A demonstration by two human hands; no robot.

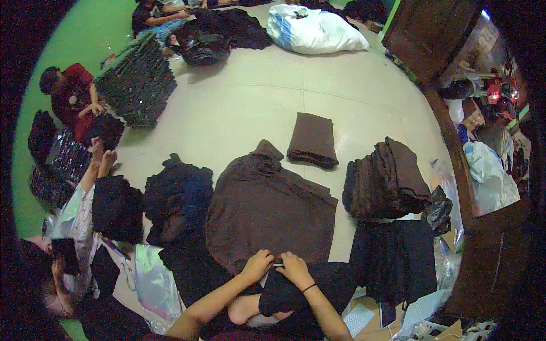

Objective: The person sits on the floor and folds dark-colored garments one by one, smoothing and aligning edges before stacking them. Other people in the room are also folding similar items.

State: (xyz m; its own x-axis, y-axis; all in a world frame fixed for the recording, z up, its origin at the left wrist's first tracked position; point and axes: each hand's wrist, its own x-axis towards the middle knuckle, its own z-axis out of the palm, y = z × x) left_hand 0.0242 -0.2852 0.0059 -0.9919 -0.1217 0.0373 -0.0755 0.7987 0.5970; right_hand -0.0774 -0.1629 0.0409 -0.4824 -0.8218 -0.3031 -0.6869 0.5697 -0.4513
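A dark brown garment (267, 210) lies spread on the floor in front of me, its far end bunched up. My left hand (259, 266) is closed at the garment's near edge, fingers curled over the cloth. Close beside it, my right hand (294, 269) is closed too, by a small thin pale object (277, 265) that shows between the two hands. What kind of object it is cannot be made out. Just beyond the garment sits a folded brown cloth stack (313, 139). To its right is a taller pile of folded brown cloth (387, 182).
Black cloth piles (179, 196) lie left; black pleated cloth (395, 258) lies right. A person (74, 96) sits by packed bundles (139, 79) at far left; another lies near left with a phone (65, 256). A white sack (315, 31) stands far back. Plastic bags (153, 278) are nearby.
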